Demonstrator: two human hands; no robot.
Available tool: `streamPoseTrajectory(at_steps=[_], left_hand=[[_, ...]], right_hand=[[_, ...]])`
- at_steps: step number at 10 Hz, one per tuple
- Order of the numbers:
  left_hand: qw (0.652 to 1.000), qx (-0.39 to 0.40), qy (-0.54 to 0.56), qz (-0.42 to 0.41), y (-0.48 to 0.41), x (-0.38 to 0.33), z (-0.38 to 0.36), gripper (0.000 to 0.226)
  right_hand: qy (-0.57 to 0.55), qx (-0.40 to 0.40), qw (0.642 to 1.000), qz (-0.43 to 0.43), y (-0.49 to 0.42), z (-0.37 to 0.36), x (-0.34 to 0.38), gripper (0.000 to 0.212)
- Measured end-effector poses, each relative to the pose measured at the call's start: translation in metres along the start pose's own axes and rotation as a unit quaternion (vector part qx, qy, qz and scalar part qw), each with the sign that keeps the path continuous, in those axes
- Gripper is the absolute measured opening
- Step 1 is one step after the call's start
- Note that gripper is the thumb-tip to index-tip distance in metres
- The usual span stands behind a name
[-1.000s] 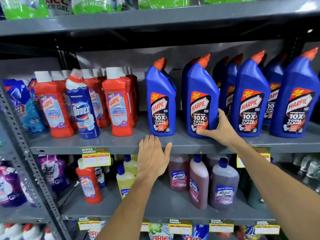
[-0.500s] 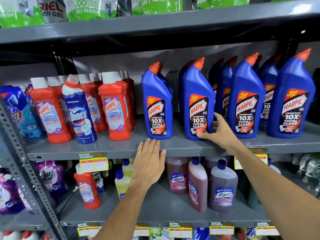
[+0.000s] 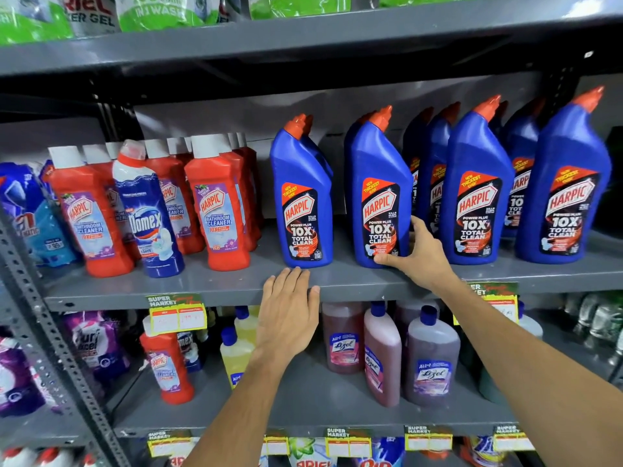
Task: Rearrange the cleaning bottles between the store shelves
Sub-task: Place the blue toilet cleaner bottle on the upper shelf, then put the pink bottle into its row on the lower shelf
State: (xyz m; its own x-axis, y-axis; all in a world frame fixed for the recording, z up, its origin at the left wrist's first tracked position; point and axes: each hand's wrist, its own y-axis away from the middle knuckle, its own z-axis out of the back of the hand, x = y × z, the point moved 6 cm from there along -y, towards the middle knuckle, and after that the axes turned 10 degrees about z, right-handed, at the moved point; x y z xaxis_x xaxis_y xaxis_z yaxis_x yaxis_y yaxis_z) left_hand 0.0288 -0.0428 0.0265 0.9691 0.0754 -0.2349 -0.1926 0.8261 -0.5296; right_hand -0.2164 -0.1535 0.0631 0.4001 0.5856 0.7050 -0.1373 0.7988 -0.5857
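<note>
Right hand point(image 3: 416, 256): wrapped around the lower right side of a tall blue plastic Harpic bottle with an orange angled cap point(image 3: 377, 190), thumb across the bottom of the label, fingers behind the bottle's edge; closed on it.
Left hand point(image 3: 290, 310): flat and open, fingers together, palm laid over the front lip of the grey metal middle shelf point(image 3: 219, 284), fingertips just short of another blue Harpic bottle point(image 3: 303, 193); it holds nothing.
Held bottle: upright on the middle shelf, base on the shelf board, a gap between it and the bottle to its left.
Blue row: more blue Harpic bottles point(image 3: 475, 187) stand upright to the right, some in a second rank behind.
Red group: red Harpic bathroom cleaner bottles with white caps point(image 3: 215, 210) stand at the left of the same shelf, a blue and white Domex bottle point(image 3: 148, 217) among them.
Lower shelf: brownish Lizol bottles with blue caps point(image 3: 431, 362) and one red bottle point(image 3: 167, 365) stand below.
Price tags: yellow supermarket labels point(image 3: 177, 315) hang on the shelf edges.
</note>
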Motion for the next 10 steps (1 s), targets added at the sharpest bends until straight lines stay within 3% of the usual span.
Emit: streamPoseTrajectory(at_steps=[5, 8, 9, 10], left_hand=[[1.0, 0.004, 0.008, -0.002, 0.0, 0.002, -0.001, 0.052], [0.999, 0.001, 0.007, -0.037, 0.004, 0.007, -0.002, 0.058], [0.997, -0.047, 0.019, -0.053, 0.023, 0.012, -0.006, 0.062], [0.996, -0.068, 0.02, -0.056, 0.049, 0.018, -0.025, 0.065]], right_hand=[[0.023, -0.003, 1.0, 0.013, 0.005, -0.005, 0.005, 0.101], [0.016, -0.084, 0.995, 0.055, 0.027, 0.0, 0.019, 0.108], [0.015, -0.163, 0.982, 0.094, 0.055, 0.002, 0.028, 0.094], [0.054, -0.248, 0.955, 0.151, 0.092, 0.0, 0.032, 0.064]])
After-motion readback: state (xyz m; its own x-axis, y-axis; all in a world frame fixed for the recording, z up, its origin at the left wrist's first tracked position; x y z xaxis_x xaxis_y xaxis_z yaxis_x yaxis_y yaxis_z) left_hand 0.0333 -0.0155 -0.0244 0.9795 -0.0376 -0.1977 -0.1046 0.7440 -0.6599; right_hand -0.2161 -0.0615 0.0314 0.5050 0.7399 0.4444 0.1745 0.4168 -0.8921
